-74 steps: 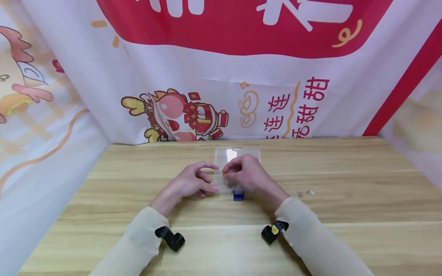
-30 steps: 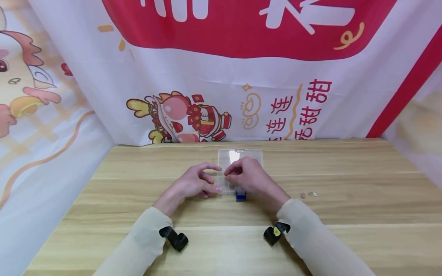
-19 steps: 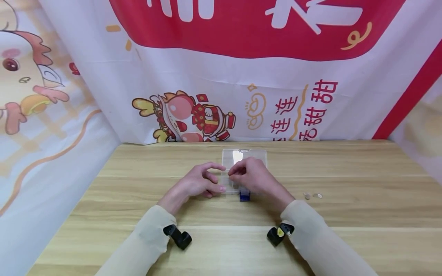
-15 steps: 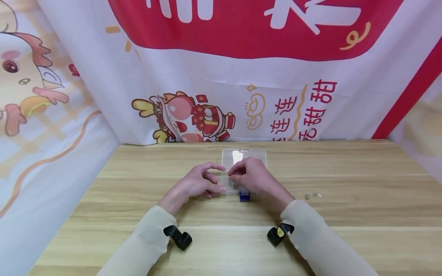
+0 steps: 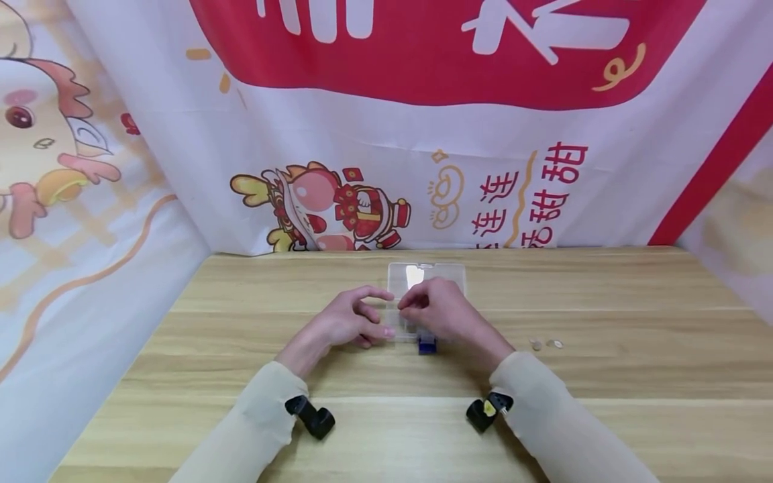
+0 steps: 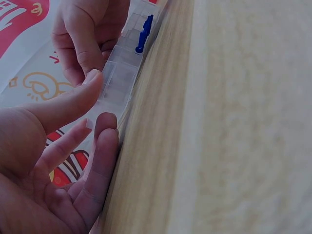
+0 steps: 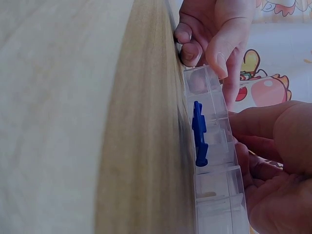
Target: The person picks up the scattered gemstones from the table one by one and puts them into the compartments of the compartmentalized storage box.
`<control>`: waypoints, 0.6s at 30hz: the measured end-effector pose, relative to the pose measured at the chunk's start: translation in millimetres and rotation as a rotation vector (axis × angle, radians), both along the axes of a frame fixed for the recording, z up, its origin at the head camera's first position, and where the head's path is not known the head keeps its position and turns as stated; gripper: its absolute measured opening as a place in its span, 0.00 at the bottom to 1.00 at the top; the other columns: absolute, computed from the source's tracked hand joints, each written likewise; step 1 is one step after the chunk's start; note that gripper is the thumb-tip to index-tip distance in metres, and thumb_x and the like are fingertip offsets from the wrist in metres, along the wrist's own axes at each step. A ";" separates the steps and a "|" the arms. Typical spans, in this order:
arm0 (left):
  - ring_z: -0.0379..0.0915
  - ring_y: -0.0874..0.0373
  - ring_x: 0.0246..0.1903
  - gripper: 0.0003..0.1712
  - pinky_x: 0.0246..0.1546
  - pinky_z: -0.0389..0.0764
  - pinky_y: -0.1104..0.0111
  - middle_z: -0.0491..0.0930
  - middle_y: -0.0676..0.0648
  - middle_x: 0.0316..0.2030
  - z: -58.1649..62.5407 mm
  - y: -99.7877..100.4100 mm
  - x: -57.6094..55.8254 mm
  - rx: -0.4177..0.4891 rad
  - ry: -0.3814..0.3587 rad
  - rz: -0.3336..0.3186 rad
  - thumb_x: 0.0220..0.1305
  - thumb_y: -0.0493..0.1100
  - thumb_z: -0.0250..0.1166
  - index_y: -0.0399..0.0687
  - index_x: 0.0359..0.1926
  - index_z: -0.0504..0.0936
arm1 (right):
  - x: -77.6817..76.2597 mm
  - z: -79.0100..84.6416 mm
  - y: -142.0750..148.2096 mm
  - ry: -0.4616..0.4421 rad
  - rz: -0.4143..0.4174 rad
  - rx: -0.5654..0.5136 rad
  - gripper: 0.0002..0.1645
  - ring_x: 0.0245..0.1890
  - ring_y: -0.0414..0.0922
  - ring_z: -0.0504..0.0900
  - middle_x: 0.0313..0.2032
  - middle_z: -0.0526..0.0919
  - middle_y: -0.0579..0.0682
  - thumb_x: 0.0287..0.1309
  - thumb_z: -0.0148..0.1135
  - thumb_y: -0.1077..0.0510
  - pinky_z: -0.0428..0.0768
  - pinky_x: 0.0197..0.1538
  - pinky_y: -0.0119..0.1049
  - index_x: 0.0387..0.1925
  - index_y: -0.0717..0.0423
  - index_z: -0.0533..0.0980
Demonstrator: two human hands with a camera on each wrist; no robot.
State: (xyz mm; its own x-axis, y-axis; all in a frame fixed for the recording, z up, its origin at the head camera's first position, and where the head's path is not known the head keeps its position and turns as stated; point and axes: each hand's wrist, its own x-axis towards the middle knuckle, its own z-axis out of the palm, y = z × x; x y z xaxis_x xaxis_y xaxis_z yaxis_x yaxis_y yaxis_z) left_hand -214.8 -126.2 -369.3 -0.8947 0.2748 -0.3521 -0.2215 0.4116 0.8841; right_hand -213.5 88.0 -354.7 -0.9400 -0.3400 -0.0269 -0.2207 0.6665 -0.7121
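Note:
A clear plastic compartment box (image 5: 394,320) stands on the table with its lid (image 5: 443,270) raised at the back. A blue latch (image 5: 427,345) sits at its front edge. My left hand (image 5: 347,316) is at the box's left end, fingers spread, its thumb touching the front corner and its index finger by the side. Over the left compartments, my right hand (image 5: 436,307) has thumb and index fingertips together; I cannot tell whether something small is between them. In the right wrist view a small tan piece (image 7: 207,194) shows in one compartment.
Small flat round pieces (image 5: 536,344) lie on the wooden table (image 5: 386,429), right of the right forearm. A printed cloth (image 5: 362,121) hangs behind the table's back edge, with more cloth at both sides. Black wrist cameras (image 5: 311,416) jut from both sleeves.
The head view has shifted slightly. A small yellowish thing seen at the right fingertips 2.5 seconds ago no longer shows. Both hands have stayed at the box.

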 end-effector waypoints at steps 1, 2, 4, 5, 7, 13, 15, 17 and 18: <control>0.85 0.54 0.33 0.33 0.33 0.88 0.65 0.78 0.45 0.44 -0.2 -0.5 0.1 0.000 0.000 0.000 0.58 0.40 0.82 0.64 0.63 0.82 | -0.1 0.1 -0.5 -0.001 0.002 0.001 0.05 0.37 0.40 0.82 0.35 0.88 0.45 0.67 0.71 0.60 0.83 0.45 0.34 0.42 0.52 0.89; 0.85 0.54 0.33 0.33 0.32 0.88 0.65 0.78 0.45 0.44 -0.3 -0.9 0.2 0.000 0.000 0.001 0.58 0.40 0.82 0.64 0.63 0.82 | -0.3 0.1 -1.0 -0.003 0.003 0.003 0.05 0.37 0.40 0.82 0.35 0.88 0.45 0.67 0.71 0.60 0.83 0.45 0.34 0.42 0.52 0.89; 0.85 0.54 0.33 0.33 0.32 0.88 0.65 0.78 0.44 0.44 -0.7 -1.6 0.4 0.000 -0.001 0.001 0.58 0.40 0.82 0.64 0.63 0.82 | -0.4 0.2 -1.7 -0.006 0.004 0.006 0.05 0.37 0.40 0.82 0.35 0.88 0.45 0.67 0.71 0.60 0.83 0.45 0.34 0.42 0.52 0.89; 0.85 0.54 0.33 0.33 0.32 0.88 0.65 0.79 0.44 0.44 -0.9 -1.8 0.4 0.001 -0.001 0.000 0.58 0.40 0.82 0.64 0.63 0.82 | -0.2 0.5 -2.1 -0.008 0.003 0.009 0.05 0.37 0.40 0.82 0.35 0.88 0.45 0.67 0.71 0.60 0.83 0.45 0.34 0.43 0.52 0.89; 0.85 0.54 0.33 0.33 0.33 0.88 0.65 0.79 0.44 0.44 -1.2 -1.9 0.4 0.001 -0.001 -0.002 0.58 0.41 0.82 0.64 0.63 0.82 | 0.0 0.6 -2.3 -0.011 0.001 0.012 0.05 0.37 0.40 0.82 0.35 0.88 0.45 0.68 0.71 0.59 0.83 0.45 0.34 0.43 0.52 0.89; 0.85 0.54 0.33 0.33 0.33 0.88 0.65 0.79 0.44 0.44 -0.9 -1.0 0.1 -0.003 -0.005 -0.005 0.58 0.41 0.82 0.63 0.63 0.82 | 0.8 0.4 -2.2 -0.013 -0.004 0.010 0.04 0.36 0.40 0.82 0.35 0.88 0.45 0.67 0.71 0.59 0.83 0.45 0.34 0.42 0.52 0.89; 0.84 0.54 0.34 0.33 0.33 0.88 0.65 0.79 0.44 0.45 -0.4 -0.7 0.1 -0.008 -0.006 -0.002 0.58 0.41 0.82 0.64 0.63 0.82 | 0.7 0.2 -2.0 -0.008 -0.002 0.010 0.04 0.36 0.40 0.82 0.34 0.88 0.45 0.67 0.72 0.59 0.83 0.44 0.33 0.42 0.52 0.89; 0.84 0.53 0.34 0.33 0.33 0.88 0.65 0.79 0.44 0.45 -0.1 -0.7 0.0 -0.011 -0.005 0.000 0.58 0.41 0.82 0.64 0.63 0.82 | 0.4 0.3 -1.8 -0.003 -0.001 0.013 0.04 0.36 0.40 0.82 0.34 0.88 0.44 0.67 0.72 0.59 0.83 0.44 0.33 0.42 0.52 0.89; 0.84 0.53 0.34 0.33 0.33 0.88 0.65 0.79 0.44 0.45 0.0 -0.8 0.0 -0.011 -0.004 0.001 0.58 0.41 0.82 0.64 0.63 0.82 | 0.2 0.4 -1.8 0.000 0.001 0.014 0.04 0.35 0.40 0.82 0.34 0.88 0.44 0.67 0.71 0.59 0.83 0.44 0.33 0.41 0.51 0.89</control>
State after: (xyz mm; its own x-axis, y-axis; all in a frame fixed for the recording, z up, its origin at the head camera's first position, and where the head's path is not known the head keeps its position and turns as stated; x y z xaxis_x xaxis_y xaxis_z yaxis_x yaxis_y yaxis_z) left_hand -214.8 -126.9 -369.4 -0.8934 0.2701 -0.3590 -0.2258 0.4208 0.8786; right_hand -213.3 86.2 -354.3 -0.9396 -0.3407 -0.0319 -0.2213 0.6761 -0.7028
